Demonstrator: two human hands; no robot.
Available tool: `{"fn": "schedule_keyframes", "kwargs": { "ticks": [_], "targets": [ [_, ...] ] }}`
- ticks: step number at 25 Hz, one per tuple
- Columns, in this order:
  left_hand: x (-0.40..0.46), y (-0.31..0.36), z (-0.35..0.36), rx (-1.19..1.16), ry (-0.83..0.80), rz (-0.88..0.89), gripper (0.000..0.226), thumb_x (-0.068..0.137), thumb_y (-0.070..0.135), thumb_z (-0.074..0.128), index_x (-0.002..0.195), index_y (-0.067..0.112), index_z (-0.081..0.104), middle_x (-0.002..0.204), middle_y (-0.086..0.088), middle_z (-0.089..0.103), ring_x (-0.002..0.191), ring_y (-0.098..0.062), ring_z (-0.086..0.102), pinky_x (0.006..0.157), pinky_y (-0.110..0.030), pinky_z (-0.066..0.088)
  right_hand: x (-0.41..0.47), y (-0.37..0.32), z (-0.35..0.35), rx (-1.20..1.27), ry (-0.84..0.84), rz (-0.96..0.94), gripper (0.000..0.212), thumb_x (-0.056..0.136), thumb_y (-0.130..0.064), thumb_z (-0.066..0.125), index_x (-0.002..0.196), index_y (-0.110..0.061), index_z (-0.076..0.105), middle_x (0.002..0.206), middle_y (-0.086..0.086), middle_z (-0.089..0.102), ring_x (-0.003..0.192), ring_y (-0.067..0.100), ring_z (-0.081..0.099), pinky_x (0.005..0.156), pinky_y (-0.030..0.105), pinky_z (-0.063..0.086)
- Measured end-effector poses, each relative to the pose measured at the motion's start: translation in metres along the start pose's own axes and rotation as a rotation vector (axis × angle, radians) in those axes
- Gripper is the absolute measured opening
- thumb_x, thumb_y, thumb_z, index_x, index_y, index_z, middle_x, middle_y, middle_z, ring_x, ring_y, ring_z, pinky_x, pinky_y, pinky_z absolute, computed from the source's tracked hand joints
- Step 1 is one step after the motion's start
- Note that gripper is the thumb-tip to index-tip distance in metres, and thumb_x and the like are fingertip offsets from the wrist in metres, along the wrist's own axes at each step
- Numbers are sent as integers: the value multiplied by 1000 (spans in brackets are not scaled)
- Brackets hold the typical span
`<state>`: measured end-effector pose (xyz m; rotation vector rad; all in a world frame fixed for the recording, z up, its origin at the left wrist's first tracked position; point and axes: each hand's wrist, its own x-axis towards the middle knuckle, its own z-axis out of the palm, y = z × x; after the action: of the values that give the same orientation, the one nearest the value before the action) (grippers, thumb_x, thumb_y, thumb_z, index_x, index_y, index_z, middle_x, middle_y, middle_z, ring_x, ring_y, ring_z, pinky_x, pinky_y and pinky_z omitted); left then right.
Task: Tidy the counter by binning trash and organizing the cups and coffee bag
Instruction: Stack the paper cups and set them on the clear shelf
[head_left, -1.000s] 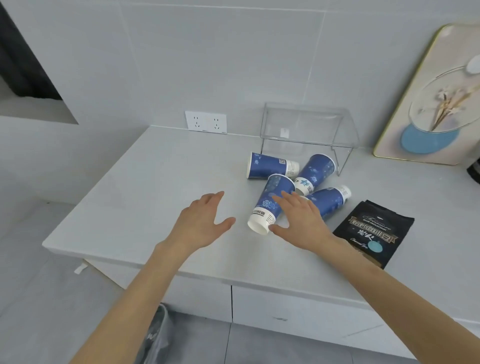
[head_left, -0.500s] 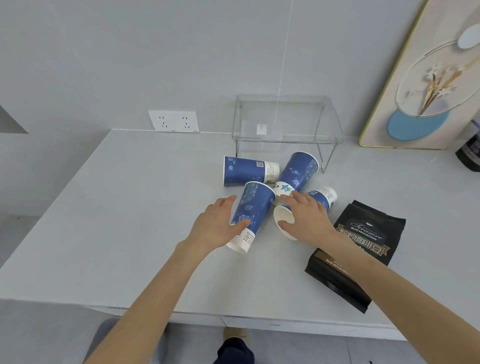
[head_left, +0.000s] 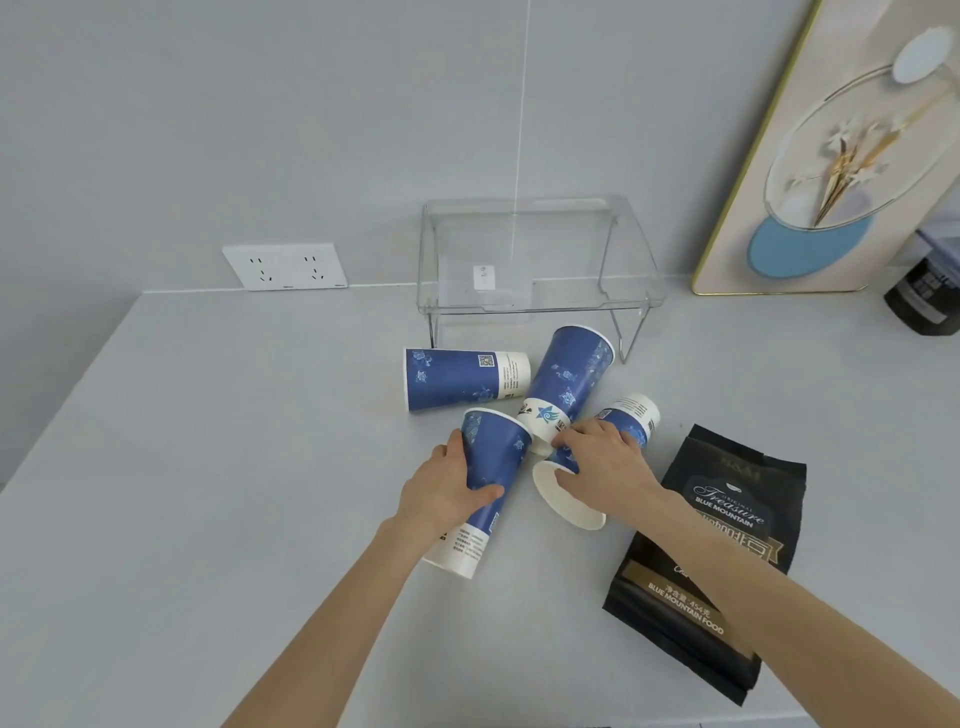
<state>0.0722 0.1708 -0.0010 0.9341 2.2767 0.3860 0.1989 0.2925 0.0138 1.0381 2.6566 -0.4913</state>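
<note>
Progress is early: 4 paper cups lie tipped on the tabletop (head_left: 208, 467). Left hand (head_left: 441, 496) grasps the near-left cup (head_left: 493, 467); right hand (head_left: 602, 475) clasps the near-right cup (head_left: 631, 415). Coffee bag (head_left: 727, 545) lies right, unsorted.

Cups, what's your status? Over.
Left hand gripping one cup. Right hand on another cup. Two cups more lying. Nothing blocking.

I face a pale grey tiled wall (head_left: 311, 130) above my light grey counter (head_left: 182, 493); a white double socket (head_left: 284, 266) sits low, a gold-framed floral picture (head_left: 841, 156) leans right.
</note>
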Motion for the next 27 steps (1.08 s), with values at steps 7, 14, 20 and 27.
{"fn": "schedule_keyframes", "kwargs": {
  "ticks": [7,14,20,27],
  "targets": [
    [-5,-3,-1,-127,10,-92,63,79,38,62,128,10,33,131,-10,51,115,-28,53,92,-37,45,9,12,-45,21,12,-118,31,94,-23,38,121,-20,55,124,9,60,112,28,54,91,38,45],
    [-13,-3,-12,-531,289,83,82,73,15,73,138,16,24,119,5,35,107,-13,44,92,-27,43,16,4,-130,127,22,-287,30,95,-17,36,103,-5,62,99,14,62,92,29,53,65,28,34],
    [-12,-1,-13,-683,356,143,86,69,5,76,137,15,26,122,8,41,111,-13,43,88,-24,39,8,-16,-201,567,21,-343,19,93,-23,46,97,-20,64,83,0,60,77,13,52,67,18,41],
    [-13,-5,-8,-705,348,130,84,70,7,75,135,16,23,120,10,42,109,-10,44,88,-22,43,9,-50,-207,732,0,-406,21,93,-22,45,104,-21,64,81,-2,59,67,7,52,57,15,47]
  ]
}}
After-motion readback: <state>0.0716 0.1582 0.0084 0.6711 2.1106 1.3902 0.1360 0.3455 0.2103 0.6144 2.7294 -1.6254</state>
